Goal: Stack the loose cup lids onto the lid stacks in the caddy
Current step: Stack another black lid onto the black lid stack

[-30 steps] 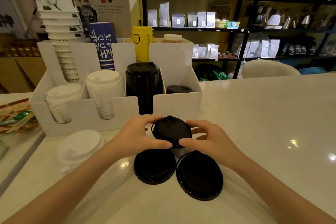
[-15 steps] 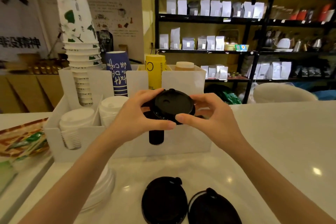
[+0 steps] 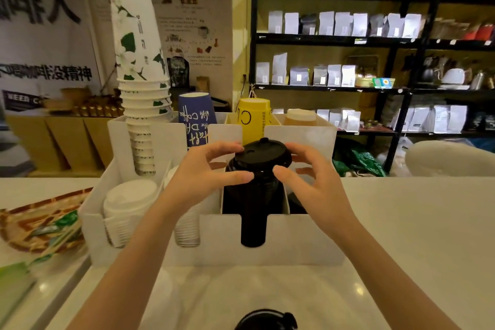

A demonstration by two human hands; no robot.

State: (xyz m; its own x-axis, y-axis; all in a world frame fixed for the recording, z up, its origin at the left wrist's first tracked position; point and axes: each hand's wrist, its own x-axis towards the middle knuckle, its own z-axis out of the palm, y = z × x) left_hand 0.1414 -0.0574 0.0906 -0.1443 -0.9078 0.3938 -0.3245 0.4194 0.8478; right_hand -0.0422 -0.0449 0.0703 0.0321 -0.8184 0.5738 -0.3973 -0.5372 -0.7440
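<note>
At the near edge of the surface (image 3: 401, 236): one loose black lid (image 3: 265, 320) waits for us.
Hands: our left hand (image 3: 203, 169) and right hand (image 3: 310, 179) have carried the held lid (image 3: 261, 153) up from there.
Fingers: curled lightly round its rim.
Caddy (image 3: 214, 238): the held lid now sits over the black lid stack (image 3: 253, 206); we need only press it down.

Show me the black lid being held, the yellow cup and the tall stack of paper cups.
black lid (image 3: 261, 154), head view, its top face.
yellow cup (image 3: 253, 118), head view, its side.
stack of paper cups (image 3: 139, 43), head view, the top cup's side.
</note>
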